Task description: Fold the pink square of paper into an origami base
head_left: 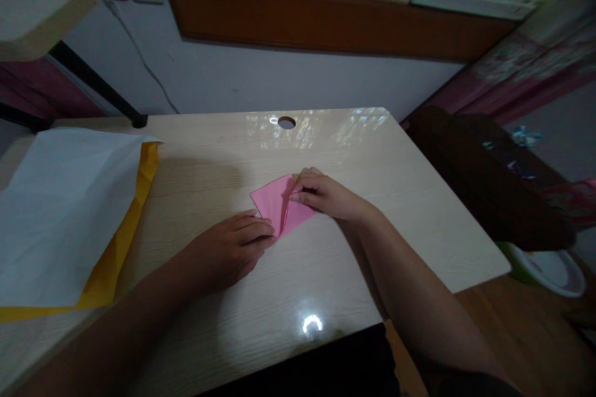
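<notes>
A folded sheet of pink paper (270, 197) lies on the pale wood-grain desk (372, 167), with a raised flap running down its middle. My right hand (321, 191) pinches the upper part of that flap between thumb and fingers. At the paper's lower left corner is my left hand (244, 242), its fingers lying fairly flat over the edge and pressing it against the desk. My left thumb is mostly hidden beneath the hand.
White paper (69, 211) rests over a yellow sheet (125, 248) on the desk's left side. A black shelf post (100, 87) stands at the back left, near a cable (144, 62). A round hole (286, 123) pierces the desk's back edge. Right of the desk is a white-rimmed bin (554, 270).
</notes>
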`<state>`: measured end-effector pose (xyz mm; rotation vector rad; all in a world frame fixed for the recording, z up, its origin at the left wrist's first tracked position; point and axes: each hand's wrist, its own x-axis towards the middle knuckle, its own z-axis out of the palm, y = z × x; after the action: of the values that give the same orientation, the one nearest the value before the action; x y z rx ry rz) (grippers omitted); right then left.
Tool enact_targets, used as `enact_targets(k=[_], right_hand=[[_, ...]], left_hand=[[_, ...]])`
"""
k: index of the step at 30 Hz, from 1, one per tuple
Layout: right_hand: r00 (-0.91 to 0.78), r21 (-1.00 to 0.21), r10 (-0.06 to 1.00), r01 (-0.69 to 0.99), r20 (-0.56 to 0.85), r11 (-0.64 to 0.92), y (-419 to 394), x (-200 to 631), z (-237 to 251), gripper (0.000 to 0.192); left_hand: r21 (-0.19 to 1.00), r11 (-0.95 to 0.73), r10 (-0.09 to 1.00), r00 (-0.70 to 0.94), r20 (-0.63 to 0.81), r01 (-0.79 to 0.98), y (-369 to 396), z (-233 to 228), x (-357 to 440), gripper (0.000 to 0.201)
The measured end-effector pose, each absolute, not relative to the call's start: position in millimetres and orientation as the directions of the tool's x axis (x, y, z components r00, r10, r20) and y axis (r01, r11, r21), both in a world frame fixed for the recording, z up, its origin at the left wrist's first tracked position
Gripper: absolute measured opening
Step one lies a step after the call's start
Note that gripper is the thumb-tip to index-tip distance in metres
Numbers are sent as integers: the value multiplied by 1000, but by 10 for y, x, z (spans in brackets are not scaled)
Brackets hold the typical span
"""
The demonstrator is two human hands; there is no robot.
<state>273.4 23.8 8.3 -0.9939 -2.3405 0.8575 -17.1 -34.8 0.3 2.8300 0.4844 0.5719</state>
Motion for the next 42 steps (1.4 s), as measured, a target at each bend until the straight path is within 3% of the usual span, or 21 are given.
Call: enact_targets(k=[15, 42], right_hand=[[-603, -486, 778, 635, 174, 601, 231, 2603, 20, 15], [-613, -488, 773, 630, 166, 604, 235, 2600, 37, 16]], left_hand=[[289, -916, 370, 866, 335, 280, -366, -12, -169, 36], [268, -929, 339, 877, 340, 256, -333, 5, -185, 39]])
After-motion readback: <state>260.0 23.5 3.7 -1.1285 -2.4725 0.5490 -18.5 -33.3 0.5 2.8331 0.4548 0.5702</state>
